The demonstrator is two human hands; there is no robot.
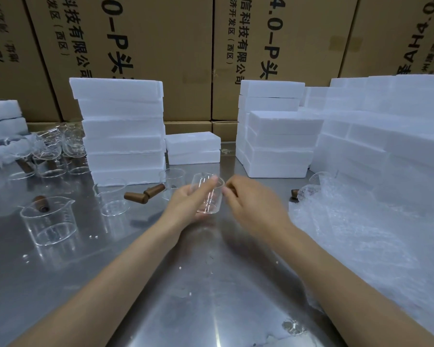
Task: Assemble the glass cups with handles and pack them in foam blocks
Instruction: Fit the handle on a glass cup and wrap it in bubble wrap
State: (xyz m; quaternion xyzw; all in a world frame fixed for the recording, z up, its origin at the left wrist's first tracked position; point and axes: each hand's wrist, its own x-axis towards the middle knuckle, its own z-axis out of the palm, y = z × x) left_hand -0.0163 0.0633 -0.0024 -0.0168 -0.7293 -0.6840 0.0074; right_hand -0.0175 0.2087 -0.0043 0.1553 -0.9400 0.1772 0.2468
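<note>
My left hand (188, 201) grips a clear glass cup (208, 196) above the middle of the steel table (198, 284). My right hand (251, 201) is just to the cup's right with curled fingers, and a dark brown bit shows at its fingertips near the rim; blur hides what it is. Two brown wooden handles (144, 194) lie on the table to the left of my hands. More glass cups stand near them: one at the left front (48, 221) with a brown handle behind it, one (112, 197) further in, and one (172, 182) behind my left hand.
Stacks of white foam blocks rise at the back left (123, 128), back middle (193, 147) and right (278, 144). Bubble wrap (361, 234) covers the table's right side, with a cup and handle at its edge. Several cups with handles crowd the far left. Cardboard boxes wall the back.
</note>
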